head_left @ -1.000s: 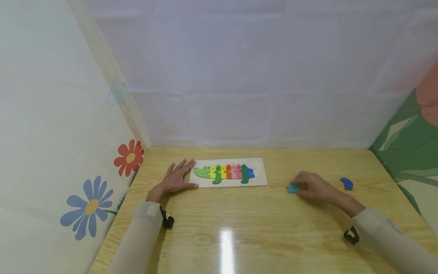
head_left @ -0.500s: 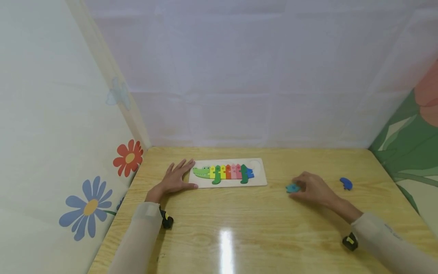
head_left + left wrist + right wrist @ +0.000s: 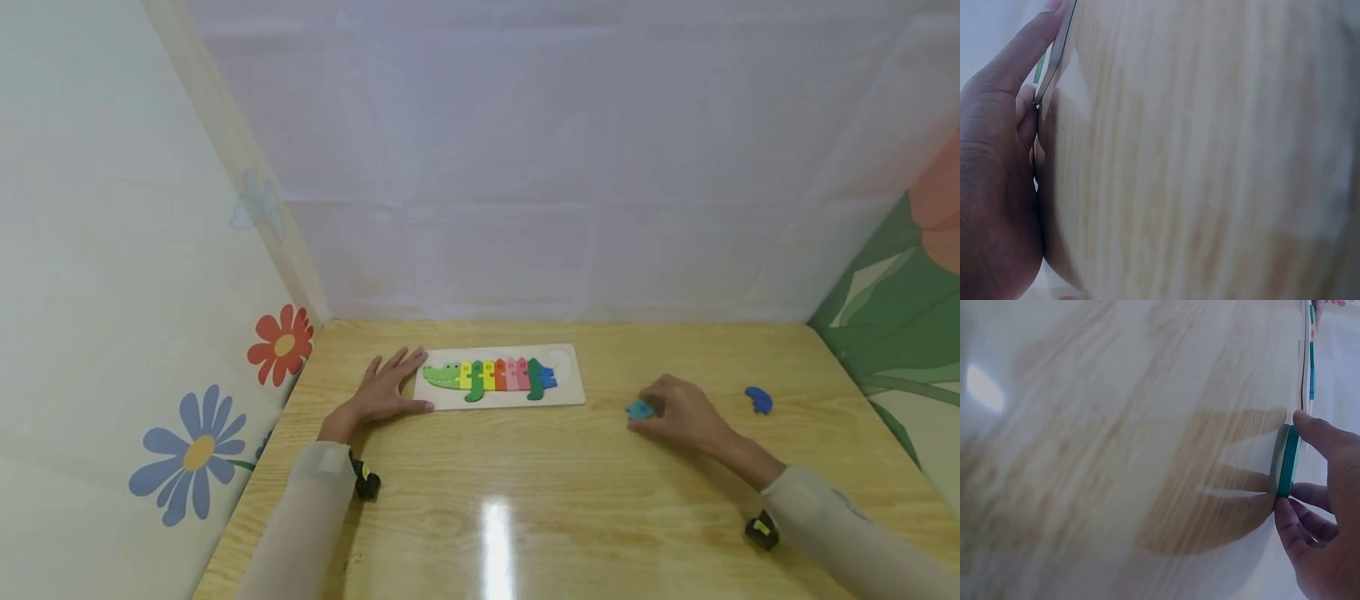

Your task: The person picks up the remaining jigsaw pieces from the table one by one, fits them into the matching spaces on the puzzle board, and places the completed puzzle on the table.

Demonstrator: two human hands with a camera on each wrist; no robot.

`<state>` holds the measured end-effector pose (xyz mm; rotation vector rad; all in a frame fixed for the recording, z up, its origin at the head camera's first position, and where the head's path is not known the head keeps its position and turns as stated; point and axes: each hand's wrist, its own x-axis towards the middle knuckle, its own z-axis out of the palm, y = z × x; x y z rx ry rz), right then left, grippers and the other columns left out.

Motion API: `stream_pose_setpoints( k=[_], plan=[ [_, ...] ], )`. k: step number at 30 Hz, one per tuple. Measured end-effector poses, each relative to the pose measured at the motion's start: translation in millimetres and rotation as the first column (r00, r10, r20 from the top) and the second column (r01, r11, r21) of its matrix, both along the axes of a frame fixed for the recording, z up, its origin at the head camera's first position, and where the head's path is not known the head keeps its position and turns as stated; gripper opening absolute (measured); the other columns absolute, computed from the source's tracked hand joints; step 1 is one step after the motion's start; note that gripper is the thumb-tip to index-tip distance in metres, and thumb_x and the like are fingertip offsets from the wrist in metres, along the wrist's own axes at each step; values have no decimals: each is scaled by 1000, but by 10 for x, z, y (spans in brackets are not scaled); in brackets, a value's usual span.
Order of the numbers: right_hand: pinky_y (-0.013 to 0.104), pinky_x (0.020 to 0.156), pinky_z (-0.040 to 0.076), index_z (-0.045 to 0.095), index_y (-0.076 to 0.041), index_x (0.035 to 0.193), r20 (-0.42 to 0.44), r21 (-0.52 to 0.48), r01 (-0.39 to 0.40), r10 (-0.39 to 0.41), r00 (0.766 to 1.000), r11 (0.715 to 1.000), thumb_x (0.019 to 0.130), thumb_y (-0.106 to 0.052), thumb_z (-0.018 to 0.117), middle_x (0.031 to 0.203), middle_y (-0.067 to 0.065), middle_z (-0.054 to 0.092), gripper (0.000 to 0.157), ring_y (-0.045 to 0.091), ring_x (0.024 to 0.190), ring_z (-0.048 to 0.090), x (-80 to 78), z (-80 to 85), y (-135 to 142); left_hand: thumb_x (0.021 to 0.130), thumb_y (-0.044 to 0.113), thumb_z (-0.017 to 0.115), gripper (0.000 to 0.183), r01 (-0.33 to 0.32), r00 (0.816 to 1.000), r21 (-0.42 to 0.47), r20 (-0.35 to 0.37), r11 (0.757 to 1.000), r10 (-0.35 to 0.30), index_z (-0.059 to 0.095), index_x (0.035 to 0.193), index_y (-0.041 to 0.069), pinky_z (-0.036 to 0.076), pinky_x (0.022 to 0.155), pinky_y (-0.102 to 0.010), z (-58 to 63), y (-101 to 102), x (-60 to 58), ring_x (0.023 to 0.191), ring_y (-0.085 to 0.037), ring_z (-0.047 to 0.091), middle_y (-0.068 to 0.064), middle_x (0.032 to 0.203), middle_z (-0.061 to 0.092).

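The left hand [image 3: 384, 390] lies at the left end of a pale puzzle board [image 3: 574, 385]. Its fingers are spread and its thumb touches the board's near corner; the left wrist view shows the thumb along the board edge. On the board is a colourful crocodile puzzle [image 3: 500, 376], with a green head at left, a blue piece at its right end and a bare tail outline beyond. To the right of the board, the right hand [image 3: 686, 414] pinches a teal puzzle piece [image 3: 640, 410] between thumb and fingers, at the tabletop. The right wrist view shows this piece's edge [image 3: 1289, 461].
A dark blue curved puzzle piece [image 3: 759, 400] lies on the wooden table [image 3: 600, 508], right of the right hand. A white cloth wall [image 3: 570, 167] stands along the back edge. Flower-printed sheets [image 3: 97, 292] flank the table at the sides.
The right hand has shifted slightly and its fingers now sit about the teal piece, which shows a little more clearly than a second ago. The left hand and board keep their place.
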<state>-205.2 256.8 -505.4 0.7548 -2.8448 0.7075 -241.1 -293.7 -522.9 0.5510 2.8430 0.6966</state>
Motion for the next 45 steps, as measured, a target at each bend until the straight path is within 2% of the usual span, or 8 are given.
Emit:
stream_pose_setpoints(
  k=[7, 19, 32, 40, 45],
  plan=[
    [27, 67, 53, 80, 2, 104, -13, 15, -4, 5, 1000, 1000, 78, -29, 95, 93, 7, 70, 43, 13, 79, 61, -22, 7, -42, 89, 57, 79, 106, -1, 1000, -5, 6, 1000, 1, 27, 169, 12, -5, 126, -66, 18, -8, -6, 164, -38, 9, -9, 176, 22],
    [29, 70, 56, 80, 1, 105, -12, 18, -61, 62, 998, 998, 78, -24, 94, 94, 4, 70, 39, 13, 80, 63, -59, -13, -54, 89, 58, 79, 107, -3, 1000, -6, 14, 1000, 3, 27, 169, 12, -5, 126, -66, 15, 1, 0, 164, -38, 9, -8, 176, 21],
    [29, 72, 55, 80, -2, 106, 64, 28, -54, 52, 997, 998, 80, -24, 93, 97, 3, 70, 36, 13, 84, 63, -108, 26, -52, 89, 60, 79, 107, 2, 1000, -19, 31, 1000, -1, 27, 169, 12, -5, 126, -67, 41, 6, -25, 164, -38, 8, -8, 177, 20],
    [37, 77, 58, 80, -2, 106, 82, 49, -50, 46, 996, 998, 81, -24, 92, 99, 4, 72, 35, 16, 87, 66, -158, 45, -77, 88, 62, 78, 108, 5, 999, -25, 39, 1000, -4, 26, 169, 12, -4, 125, -68, 23, -10, -39, 164, -39, 8, -8, 177, 19],
    [36, 76, 57, 79, -2, 106, 104, 18, -42, 40, 994, 999, 81, -23, 93, 100, 4, 71, 36, 16, 87, 65, -186, 45, -89, 89, 61, 77, 108, 11, 999, -25, 53, 1000, -10, 25, 170, 13, -6, 126, -67, 42, -7, -38, 164, -38, 6, -8, 177, 18]
  ],
)
